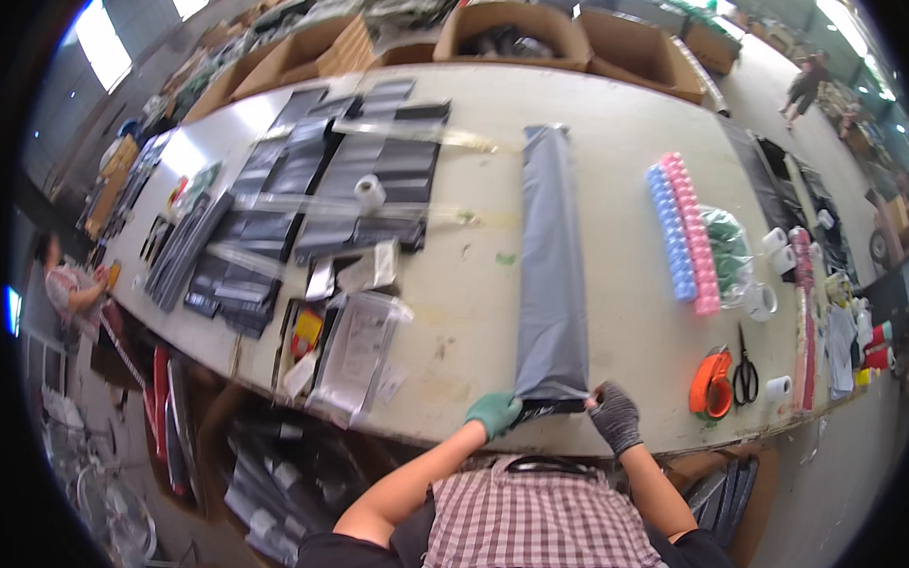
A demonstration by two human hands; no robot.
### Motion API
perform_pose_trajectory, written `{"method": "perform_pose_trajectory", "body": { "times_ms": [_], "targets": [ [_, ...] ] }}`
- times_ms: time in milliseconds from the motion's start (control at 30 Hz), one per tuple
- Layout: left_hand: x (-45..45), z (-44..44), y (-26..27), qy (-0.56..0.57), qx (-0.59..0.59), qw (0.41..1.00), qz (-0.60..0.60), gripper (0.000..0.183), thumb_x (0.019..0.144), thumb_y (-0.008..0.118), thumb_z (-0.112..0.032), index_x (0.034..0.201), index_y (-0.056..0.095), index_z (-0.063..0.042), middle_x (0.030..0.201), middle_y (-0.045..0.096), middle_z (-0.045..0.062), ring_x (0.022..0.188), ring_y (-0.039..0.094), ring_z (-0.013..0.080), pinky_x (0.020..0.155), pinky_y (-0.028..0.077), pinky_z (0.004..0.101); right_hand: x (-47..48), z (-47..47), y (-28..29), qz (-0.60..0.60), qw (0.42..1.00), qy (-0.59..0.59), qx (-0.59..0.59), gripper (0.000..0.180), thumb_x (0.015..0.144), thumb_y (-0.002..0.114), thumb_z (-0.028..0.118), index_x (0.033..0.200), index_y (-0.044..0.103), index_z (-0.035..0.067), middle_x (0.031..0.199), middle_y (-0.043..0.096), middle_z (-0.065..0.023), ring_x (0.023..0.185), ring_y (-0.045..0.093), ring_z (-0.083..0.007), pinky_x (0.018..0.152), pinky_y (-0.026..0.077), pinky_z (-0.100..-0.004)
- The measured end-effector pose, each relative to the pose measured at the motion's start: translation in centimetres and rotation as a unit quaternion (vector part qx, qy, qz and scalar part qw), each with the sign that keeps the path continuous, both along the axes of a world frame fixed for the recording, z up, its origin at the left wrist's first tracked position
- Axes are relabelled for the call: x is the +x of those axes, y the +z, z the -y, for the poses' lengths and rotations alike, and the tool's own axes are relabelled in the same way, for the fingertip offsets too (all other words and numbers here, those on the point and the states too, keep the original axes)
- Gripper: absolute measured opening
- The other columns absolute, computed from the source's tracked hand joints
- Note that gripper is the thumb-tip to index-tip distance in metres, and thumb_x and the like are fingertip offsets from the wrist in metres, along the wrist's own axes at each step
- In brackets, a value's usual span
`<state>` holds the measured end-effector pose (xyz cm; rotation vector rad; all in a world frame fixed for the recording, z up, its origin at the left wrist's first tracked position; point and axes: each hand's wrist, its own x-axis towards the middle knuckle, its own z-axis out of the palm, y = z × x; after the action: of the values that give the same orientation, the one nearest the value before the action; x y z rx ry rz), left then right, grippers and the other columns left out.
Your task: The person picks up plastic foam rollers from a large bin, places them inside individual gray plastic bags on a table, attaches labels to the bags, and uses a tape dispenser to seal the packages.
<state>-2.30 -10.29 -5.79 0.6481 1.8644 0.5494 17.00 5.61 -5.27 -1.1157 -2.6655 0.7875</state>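
A long grey plastic mailing bag (pixel 553 265) lies lengthwise on the pale work table, its narrow end towards me. A black strip (pixel 551 409), probably the bag's flap, shows along this near end. My left hand (pixel 495 415), in a green glove, grips the near left corner. At the near right corner my right hand (pixel 613 417), in a dark grey knitted glove, pinches the edge between thumb and fingers. The bag's far end rests flat on the table. What it contains, if anything, is hidden.
Orange tape dispenser (pixel 710 384) and black scissors (pixel 745 369) lie right, below pink (pixel 690 232) and blue bubble-wrap rolls (pixel 671 231). Left are a clear plastic bin (pixel 355 348) and stacked grey bags (pixel 383 169). Cardboard boxes (pixel 512 31) line the far edge. A person (pixel 79 286) stands far left.
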Motion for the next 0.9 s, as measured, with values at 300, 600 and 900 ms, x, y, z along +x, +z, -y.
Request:
{"method": "perform_pose_trajectory", "body": {
  "times_ms": [300,600,900],
  "targets": [
    [-3.2,6.0,-1.2,-0.302,0.053,0.943,-0.128,0.037,0.088,0.051,-0.039,0.1,0.065,-0.006,0.092,0.066,0.019,0.08,0.064,0.034,0.075,0.049,0.0413,-5.0,5.1,-2.9,0.012,0.98,0.196,0.041,0.028,0.08,0.063,0.02,0.105,0.057,0.007,0.09,0.062,-0.0175,0.084,0.06,-0.0358,0.073,0.048,-0.0445],
    [-27.1,25.0,5.7,0.101,-0.119,0.9,-0.406,0.029,0.065,0.079,-0.024,0.081,0.062,-0.007,0.08,0.066,0.013,0.075,0.065,0.0263,0.069,0.051,0.0358,-3.5,4.8,-1.5,-0.007,0.977,0.202,-0.074,0.022,0.082,0.061,0.016,0.102,0.057,0.01,0.081,0.063,-0.0122,0.075,0.061,-0.032,0.066,0.049,-0.042],
    [-25.3,27.7,2.4,0.109,-0.029,0.906,-0.407,0.036,0.059,0.082,-0.017,0.087,0.061,-0.007,0.084,0.064,0.014,0.079,0.062,0.0315,0.072,0.049,0.0389,-3.4,5.0,-2.3,-0.037,0.979,0.188,-0.071,0.018,0.081,0.061,0.013,0.097,0.058,0.009,0.075,0.062,-0.0123,0.07,0.061,-0.0318,0.064,0.049,-0.0408]
  ]
}}
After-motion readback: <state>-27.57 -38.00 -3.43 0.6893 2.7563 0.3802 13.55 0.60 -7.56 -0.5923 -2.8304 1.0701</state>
